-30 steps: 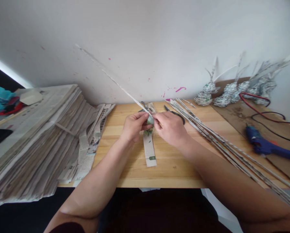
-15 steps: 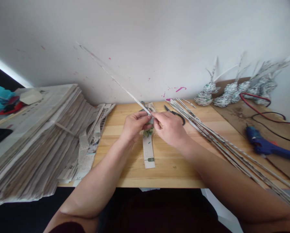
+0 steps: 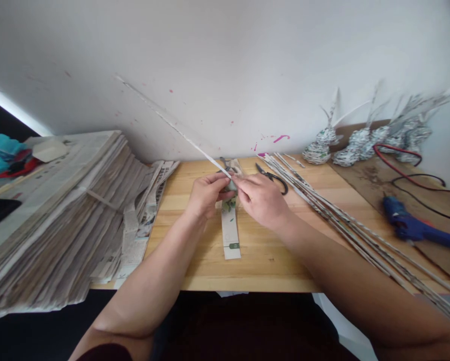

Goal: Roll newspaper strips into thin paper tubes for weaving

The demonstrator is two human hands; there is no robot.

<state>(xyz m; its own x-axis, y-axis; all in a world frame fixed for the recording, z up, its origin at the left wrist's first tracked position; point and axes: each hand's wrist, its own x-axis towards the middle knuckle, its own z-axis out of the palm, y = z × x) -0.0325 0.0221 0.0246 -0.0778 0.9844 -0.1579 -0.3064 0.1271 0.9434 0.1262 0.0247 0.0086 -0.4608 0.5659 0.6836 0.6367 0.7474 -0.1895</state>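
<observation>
As left hand (image 3: 205,195) and right hand (image 3: 263,199) pinch a paper tube (image 3: 209,159), fingertips closed, steady tension looks key.
Light pressure should avoid creases.

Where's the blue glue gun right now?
Head view, far right: the blue plastic glue gun lies on the brown cardboard sheet, right of the long rolled-paper sticks.

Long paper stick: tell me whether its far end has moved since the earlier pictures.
Yes, slightly: the far end of the paper stick now sits a little lower, judged against the red wall spot.
</observation>
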